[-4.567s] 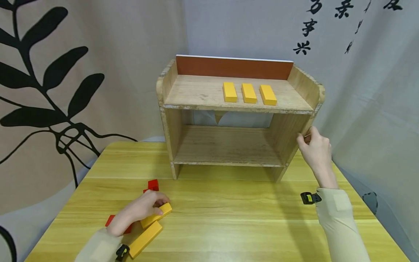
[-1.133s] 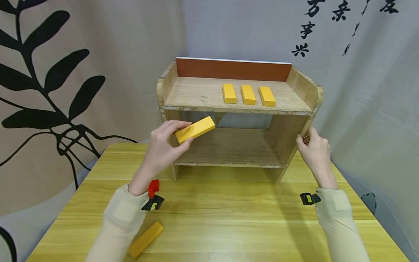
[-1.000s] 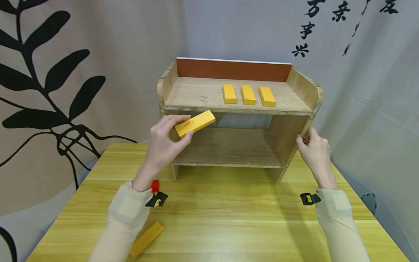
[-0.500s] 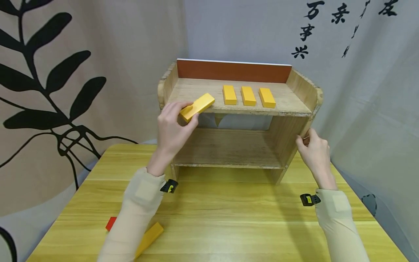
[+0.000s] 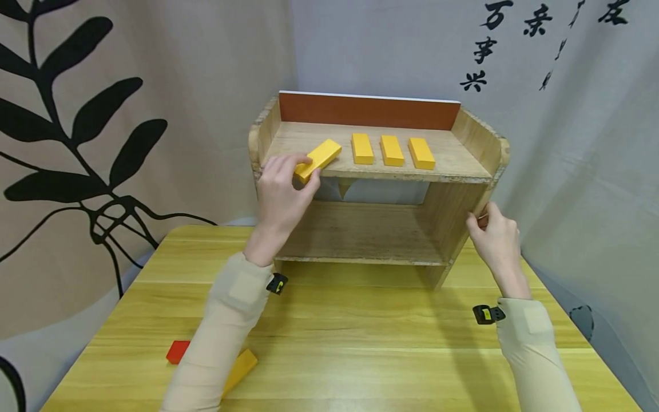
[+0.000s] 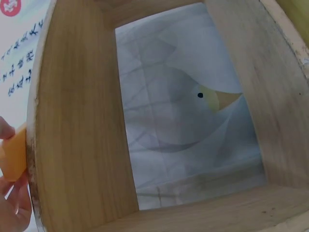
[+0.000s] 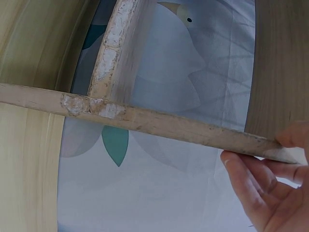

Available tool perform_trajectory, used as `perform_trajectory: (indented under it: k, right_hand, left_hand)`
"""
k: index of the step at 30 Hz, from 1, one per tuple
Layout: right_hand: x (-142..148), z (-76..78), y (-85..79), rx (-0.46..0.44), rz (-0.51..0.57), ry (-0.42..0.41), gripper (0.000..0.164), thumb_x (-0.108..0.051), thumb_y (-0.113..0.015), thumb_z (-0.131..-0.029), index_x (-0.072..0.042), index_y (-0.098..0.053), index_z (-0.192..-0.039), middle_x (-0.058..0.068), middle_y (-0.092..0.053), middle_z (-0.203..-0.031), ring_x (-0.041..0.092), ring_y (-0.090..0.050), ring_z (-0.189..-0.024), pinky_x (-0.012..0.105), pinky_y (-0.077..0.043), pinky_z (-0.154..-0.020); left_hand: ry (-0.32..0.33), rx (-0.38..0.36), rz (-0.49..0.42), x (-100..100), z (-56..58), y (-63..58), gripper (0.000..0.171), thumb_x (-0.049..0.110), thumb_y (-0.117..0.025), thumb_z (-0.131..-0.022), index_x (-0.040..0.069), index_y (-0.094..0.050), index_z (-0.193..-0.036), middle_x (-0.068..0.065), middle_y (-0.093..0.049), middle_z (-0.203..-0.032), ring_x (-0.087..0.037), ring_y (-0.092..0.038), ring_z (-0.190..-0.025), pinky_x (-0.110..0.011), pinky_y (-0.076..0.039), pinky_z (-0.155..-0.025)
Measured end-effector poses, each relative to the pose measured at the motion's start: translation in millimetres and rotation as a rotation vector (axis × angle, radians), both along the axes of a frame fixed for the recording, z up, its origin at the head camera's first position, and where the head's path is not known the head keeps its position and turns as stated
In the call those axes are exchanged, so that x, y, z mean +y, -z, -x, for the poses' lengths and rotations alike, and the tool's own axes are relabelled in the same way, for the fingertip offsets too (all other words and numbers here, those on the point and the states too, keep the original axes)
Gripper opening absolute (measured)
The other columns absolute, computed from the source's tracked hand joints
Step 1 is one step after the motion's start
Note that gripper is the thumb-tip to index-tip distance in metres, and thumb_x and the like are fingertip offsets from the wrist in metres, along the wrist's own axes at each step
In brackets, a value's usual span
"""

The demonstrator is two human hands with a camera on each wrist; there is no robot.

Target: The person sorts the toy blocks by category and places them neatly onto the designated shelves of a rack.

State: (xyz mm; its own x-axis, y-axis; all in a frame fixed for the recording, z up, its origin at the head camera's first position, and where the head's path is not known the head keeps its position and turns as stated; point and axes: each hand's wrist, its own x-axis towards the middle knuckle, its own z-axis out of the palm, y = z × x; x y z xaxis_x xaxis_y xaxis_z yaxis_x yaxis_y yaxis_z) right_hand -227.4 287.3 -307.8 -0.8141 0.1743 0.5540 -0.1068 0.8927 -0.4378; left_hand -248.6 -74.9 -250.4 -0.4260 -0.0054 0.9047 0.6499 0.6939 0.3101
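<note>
My left hand [image 5: 283,197] pinches a yellow block [image 5: 325,153] between thumb and fingers, at the front left part of the wooden shelf's upper board [image 5: 304,137]. In the left wrist view the block [image 6: 15,152] shows at the board's front edge, with my fingertips around its near end. To its right, three similar yellow blocks [image 5: 392,151] lie in a row, spaced apart. My right hand [image 5: 496,240] grips the front edge of the shelf's right side panel [image 5: 458,212]. In the right wrist view, thumb and fingers lie on either side of that panel [image 7: 193,130].
Another yellow block [image 5: 239,371] lies on the wooden table [image 5: 360,343], partly behind my left sleeve. A red block [image 5: 178,351] is left of that forearm. The shelf's lower board [image 5: 360,232] sits beneath the upper one, and curtains [image 5: 206,114] hang behind.
My left hand has picked the yellow block up from the table and carried it up and right to the upper board. My right hand has stayed on the side panel.
</note>
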Motion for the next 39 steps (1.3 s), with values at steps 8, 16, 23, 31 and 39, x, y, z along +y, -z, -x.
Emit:
perform_trajectory:
  k: [8,16,23,31,39]
  right_hand:
    - [0.3,0.0,0.0,-0.017,-0.005,0.012,0.027,-0.027,-0.048,-0.096,-0.002,-0.053,-0.089,0.023,-0.068,-0.082,0.037,-0.063,-0.063,0.034,-0.041,-0.048]
    - [0.5,0.0,-0.1,-0.023,-0.005,0.010,0.027,-0.027,-0.048,-0.096,-0.001,-0.053,-0.089,0.024,-0.068,-0.082,0.036,-0.062,-0.061,0.031,-0.039,-0.047]
    - [0.2,-0.9,-0.5,-0.039,-0.002,0.007,0.028,-0.028,-0.047,-0.096,-0.001,-0.052,-0.089,0.024,-0.067,-0.082,0.035,-0.061,-0.060,0.030,-0.038,-0.046]
    - [0.4,-0.4,-1.2,-0.026,-0.002,0.006,0.028,-0.027,-0.048,-0.096,-0.001,-0.052,-0.089,0.024,-0.067,-0.080,0.035,-0.061,-0.060,0.031,-0.039,-0.046]
    - [0.3,-0.2,-0.4,-0.022,-0.007,0.006,0.028,-0.028,-0.048,-0.096,-0.001,-0.053,-0.088,0.024,-0.068,-0.082,0.038,-0.063,-0.063,0.036,-0.042,-0.049]
  left_hand:
    - [-0.140,0.014,0.143,8.6,-0.5,-3.6,0.019,0.017,-0.061,-0.088,0.001,-0.069,-0.094,-0.015,-0.071,-0.097,-0.033,-0.060,-0.093,-0.043,-0.047,-0.085]
    - [-0.190,0.143,0.278,7.4,-1.2,5.2,0.027,0.020,-0.059,-0.089,0.004,-0.067,-0.109,-0.014,-0.066,-0.114,-0.033,-0.055,-0.106,-0.045,-0.044,-0.084]
    - [-0.159,0.402,0.274,3.1,2.1,17.8,0.024,0.013,-0.062,-0.083,0.001,-0.066,-0.103,-0.012,-0.068,-0.107,-0.029,-0.059,-0.102,-0.043,-0.043,-0.084]
    - [-0.187,0.388,0.376,4.2,4.6,18.6,0.032,0.013,-0.062,-0.083,0.000,-0.065,-0.112,-0.013,-0.066,-0.112,-0.029,-0.057,-0.107,-0.044,-0.042,-0.086]
    - [-0.272,0.212,0.519,14.0,5.6,16.1,0.044,0.023,-0.058,-0.090,0.002,-0.056,-0.129,-0.013,-0.060,-0.127,-0.029,-0.051,-0.121,-0.053,-0.033,-0.094]
